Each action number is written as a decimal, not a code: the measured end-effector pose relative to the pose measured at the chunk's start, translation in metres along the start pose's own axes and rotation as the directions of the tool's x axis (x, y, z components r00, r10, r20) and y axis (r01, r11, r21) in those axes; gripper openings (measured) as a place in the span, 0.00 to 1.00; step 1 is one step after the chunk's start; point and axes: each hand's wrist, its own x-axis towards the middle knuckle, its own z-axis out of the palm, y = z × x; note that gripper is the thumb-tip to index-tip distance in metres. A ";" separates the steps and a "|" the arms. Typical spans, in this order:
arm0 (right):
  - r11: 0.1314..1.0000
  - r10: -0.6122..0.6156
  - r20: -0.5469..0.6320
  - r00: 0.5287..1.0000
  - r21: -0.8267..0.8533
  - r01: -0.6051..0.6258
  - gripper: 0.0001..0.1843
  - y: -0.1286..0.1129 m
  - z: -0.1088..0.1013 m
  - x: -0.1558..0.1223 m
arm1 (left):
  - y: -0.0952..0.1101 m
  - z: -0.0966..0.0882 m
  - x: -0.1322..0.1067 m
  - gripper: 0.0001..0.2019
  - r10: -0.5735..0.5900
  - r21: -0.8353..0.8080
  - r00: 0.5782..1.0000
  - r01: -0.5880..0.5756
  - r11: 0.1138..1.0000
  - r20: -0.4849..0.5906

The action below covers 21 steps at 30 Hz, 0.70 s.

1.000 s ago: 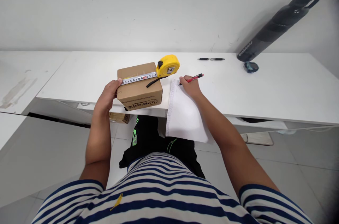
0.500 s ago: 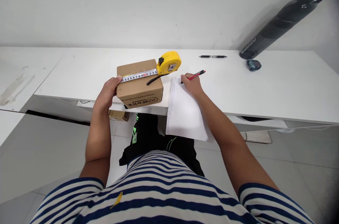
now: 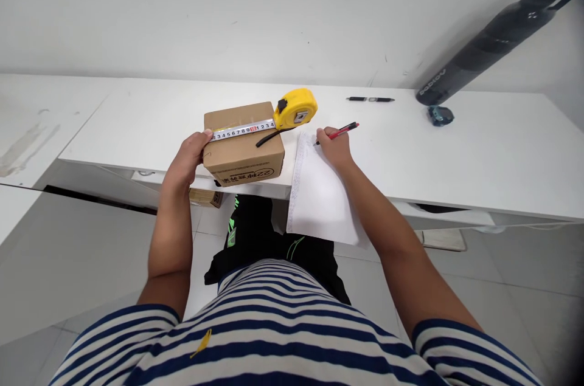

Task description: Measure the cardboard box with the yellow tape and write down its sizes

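A person in a striped shirt (image 3: 283,337) sits at a white table (image 3: 456,149), seen from above by the head camera. The left hand (image 3: 186,158) rests against the left end of a small cardboard box (image 3: 244,152), which stands at the near edge of the table; the thumb presses the free end of a tape blade (image 3: 241,129) down onto the top of the box, the fingers curling round the box's left side. The blade runs across the box top, numerals visible, to a yellow tape measure (image 3: 296,109) that sits at the box's far right corner, a black wrist strap (image 3: 269,138) trailing from it over the box top. The right hand (image 3: 335,146) lies just to the right of the box, closed in a writing grip on a red pen (image 3: 340,130), whose tip meets the upper left corner of a white sheet of paper (image 3: 319,197). The sheet overhangs the near table edge, its lower part under the right forearm. The two hands are apart, with the box between them. Farther back on the table lie a black pen (image 3: 370,99) and, well to the right, a small teal object (image 3: 440,115) beside a long dark cylindrical object (image 3: 493,39) that leans against the wall.
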 end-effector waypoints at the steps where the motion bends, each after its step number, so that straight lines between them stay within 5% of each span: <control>1: 1.000 -0.003 0.003 1.000 -0.010 0.003 0.20 0.000 0.000 0.000 | 0.001 0.000 -0.001 0.22 -0.003 -0.007 1.000 0.003 1.000 0.002; 8: 0.973 -0.147 -0.107 0.983 -0.193 0.125 0.14 -0.001 0.002 -0.003 | 0.003 0.003 -0.007 0.22 0.013 0.007 1.000 -0.013 1.000 -0.006; 12: 0.883 -0.288 0.065 0.955 -0.367 0.292 0.15 -0.007 -0.002 -0.002 | 0.009 0.000 -0.011 0.22 -0.017 0.057 1.000 0.018 0.998 -0.021; 16: 0.921 -0.366 0.175 0.914 -0.071 0.383 0.24 -0.034 -0.010 -0.004 | 0.020 -0.008 -0.012 0.22 -0.007 0.154 1.000 0.003 0.988 0.023; 19: 0.906 -0.376 0.259 0.890 0.303 0.295 0.33 -0.065 -0.013 -0.008 | 0.025 -0.014 -0.011 0.22 0.002 0.201 0.998 -0.015 0.979 0.069; 21: 0.896 -0.375 0.333 0.865 0.370 0.246 0.40 -0.084 -0.011 -0.009 | 0.027 -0.019 -0.010 0.22 0.007 0.211 0.994 -0.029 0.977 0.108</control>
